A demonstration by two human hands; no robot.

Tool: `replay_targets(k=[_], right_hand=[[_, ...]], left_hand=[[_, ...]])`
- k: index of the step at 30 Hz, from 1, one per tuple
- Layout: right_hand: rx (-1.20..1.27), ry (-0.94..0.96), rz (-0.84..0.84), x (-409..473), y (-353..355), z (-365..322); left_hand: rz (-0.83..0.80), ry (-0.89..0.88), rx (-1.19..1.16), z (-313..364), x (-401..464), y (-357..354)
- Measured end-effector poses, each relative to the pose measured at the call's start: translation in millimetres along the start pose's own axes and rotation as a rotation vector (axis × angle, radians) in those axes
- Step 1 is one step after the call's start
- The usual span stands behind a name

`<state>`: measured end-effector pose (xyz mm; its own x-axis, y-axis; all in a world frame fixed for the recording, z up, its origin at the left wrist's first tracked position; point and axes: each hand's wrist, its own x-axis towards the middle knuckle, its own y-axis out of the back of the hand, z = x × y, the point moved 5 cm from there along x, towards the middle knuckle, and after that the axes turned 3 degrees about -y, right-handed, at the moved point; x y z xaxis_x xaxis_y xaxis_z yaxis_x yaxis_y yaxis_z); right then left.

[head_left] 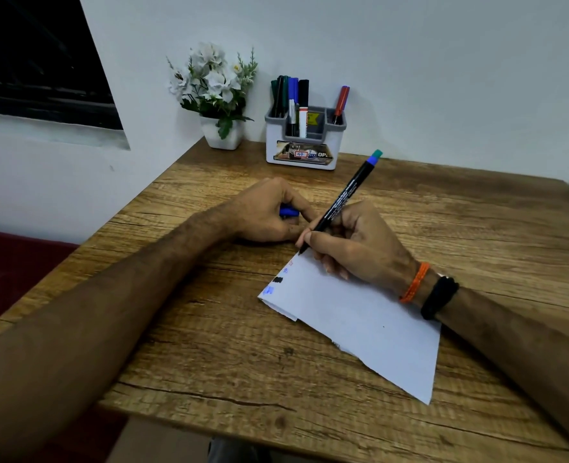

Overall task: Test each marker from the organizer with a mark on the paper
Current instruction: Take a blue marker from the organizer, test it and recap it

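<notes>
the right hand [353,242] grips the marker [340,202], tip on the paper [360,315]; the left hand [263,212] clenches a blue cap [289,212].

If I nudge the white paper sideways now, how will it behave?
The paper is thin and folded, so it would probably buckle, not slide stiffly. The right hand rests on it, likely pinning that end. It looks light; on the wooden table the free corner may pivot.

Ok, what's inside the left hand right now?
A blue cap shows between the curled fingers of the left hand; most of it is covered, so its full shape can't be seen.
</notes>
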<state>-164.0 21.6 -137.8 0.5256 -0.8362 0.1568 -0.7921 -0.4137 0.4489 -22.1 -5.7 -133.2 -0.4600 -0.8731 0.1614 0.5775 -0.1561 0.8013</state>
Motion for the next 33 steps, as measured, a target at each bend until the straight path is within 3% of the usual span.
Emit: replay_targets(k=[33], right_hand=[[-0.109,0.094,0.030,-0.6,-0.6,-4.4]], left_hand=[[0.017,-0.002,0.011,4.5,-1.0,2.8]])
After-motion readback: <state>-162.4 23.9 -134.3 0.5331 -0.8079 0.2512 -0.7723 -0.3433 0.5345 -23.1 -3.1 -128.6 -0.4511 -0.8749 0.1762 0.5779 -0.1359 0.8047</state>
